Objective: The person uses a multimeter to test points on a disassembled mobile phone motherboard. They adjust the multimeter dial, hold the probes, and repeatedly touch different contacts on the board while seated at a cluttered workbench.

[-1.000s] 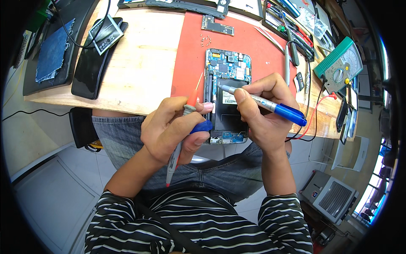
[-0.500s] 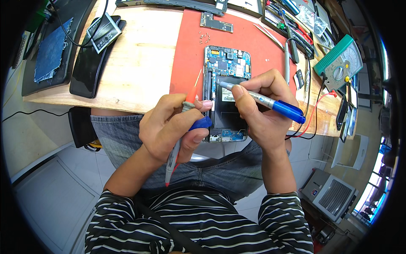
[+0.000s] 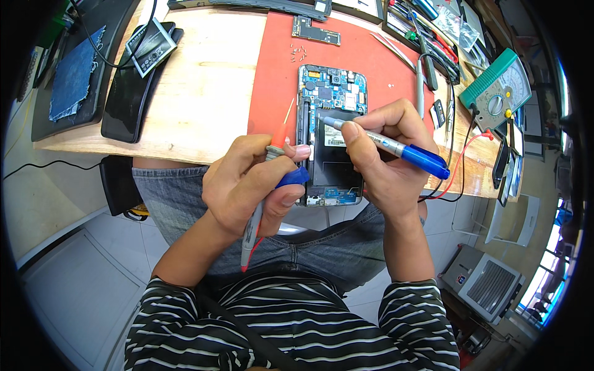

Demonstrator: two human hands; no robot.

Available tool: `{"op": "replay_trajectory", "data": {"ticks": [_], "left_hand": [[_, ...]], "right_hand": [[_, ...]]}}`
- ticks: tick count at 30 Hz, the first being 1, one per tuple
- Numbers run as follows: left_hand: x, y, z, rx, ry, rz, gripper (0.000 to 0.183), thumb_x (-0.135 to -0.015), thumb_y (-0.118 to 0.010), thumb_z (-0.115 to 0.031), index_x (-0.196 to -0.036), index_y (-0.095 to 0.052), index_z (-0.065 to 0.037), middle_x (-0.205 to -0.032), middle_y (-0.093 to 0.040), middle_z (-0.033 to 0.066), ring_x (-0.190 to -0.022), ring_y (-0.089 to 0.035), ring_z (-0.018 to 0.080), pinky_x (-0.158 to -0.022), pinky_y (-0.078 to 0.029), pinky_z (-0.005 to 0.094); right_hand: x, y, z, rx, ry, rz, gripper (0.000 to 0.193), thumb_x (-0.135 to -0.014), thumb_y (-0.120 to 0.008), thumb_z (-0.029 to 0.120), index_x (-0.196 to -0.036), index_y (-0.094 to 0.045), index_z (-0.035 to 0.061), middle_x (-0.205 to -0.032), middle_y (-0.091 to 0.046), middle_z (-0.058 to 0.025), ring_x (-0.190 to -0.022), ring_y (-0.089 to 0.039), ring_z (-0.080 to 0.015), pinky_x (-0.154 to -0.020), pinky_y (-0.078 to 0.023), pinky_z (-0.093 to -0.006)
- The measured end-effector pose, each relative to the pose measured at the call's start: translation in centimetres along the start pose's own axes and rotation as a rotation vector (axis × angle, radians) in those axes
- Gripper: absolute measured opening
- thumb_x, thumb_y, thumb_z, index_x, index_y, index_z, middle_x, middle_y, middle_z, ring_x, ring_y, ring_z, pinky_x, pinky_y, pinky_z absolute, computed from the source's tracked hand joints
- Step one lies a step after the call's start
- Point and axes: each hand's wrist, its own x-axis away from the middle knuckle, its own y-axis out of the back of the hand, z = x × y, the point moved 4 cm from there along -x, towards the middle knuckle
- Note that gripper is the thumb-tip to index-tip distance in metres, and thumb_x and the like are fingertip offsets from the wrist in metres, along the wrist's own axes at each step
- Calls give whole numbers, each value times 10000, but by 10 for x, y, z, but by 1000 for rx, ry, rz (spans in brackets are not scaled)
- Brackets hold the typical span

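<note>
An opened smartphone (image 3: 337,176) stretches from the red mat over the table's near edge, its blue circuit board (image 3: 325,94) at the far end and a black battery below. My right hand (image 3: 391,179) is closed on a silver and blue marker pen (image 3: 427,162), whose tip is over the battery's upper left; contact is unclear. At the phone's left edge, my left hand (image 3: 238,179) grips a red and grey test probe (image 3: 279,133), its thin needle pointing away from me. A blue marker cap (image 3: 293,178) is pinched between that hand's thumb and fingers.
Small screws (image 3: 299,53) and a dark circuit board (image 3: 317,32) lie beyond the phone on the red mat (image 3: 272,68). A green analog multimeter (image 3: 498,93) with leads stands at right, near a tool tray (image 3: 427,37). At left, a loose battery (image 3: 151,51) rests on a black phone (image 3: 133,108).
The smartphone has shifted very slightly away from me, and the marker tip has moved slightly the same way. Both hands keep their grips.
</note>
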Motion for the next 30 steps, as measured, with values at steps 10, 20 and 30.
{"op": "replay_trajectory", "data": {"ticks": [10, 20, 30], "left_hand": [[0, -3, 5, 35, -29, -127, 304, -952, -726, -309, -1027, -714, -15, -963, -683, 137, -723, -668, 167, -585, -542, 264], [0, -3, 5, 33, -39, -130, 306, -944, -734, -318, -1029, -716, -25, -982, -691, 133, -703, -662, 153, -578, -540, 258], [1, -4, 6, 13, -41, -151, 314, -940, -736, -336, -986, -726, -25, -952, -681, 124, -670, -648, 147, -551, -521, 247]], "right_hand": [[0, 0, -1, -19, -14, 10, 132, -888, -742, -21, -896, -610, -20, -717, -687, -44, -637, -641, -43, -559, -502, -194], [-1, 0, -1, -9, -12, 11, 127, -884, -743, -21, -889, -617, -20, -734, -696, -53, -641, -646, -47, -566, -514, -197], [0, 0, -1, 0, 4, 31, 132, -886, -747, -18, -876, -616, -12, -726, -684, -37, -641, -627, -29, -559, -501, -192]]}}
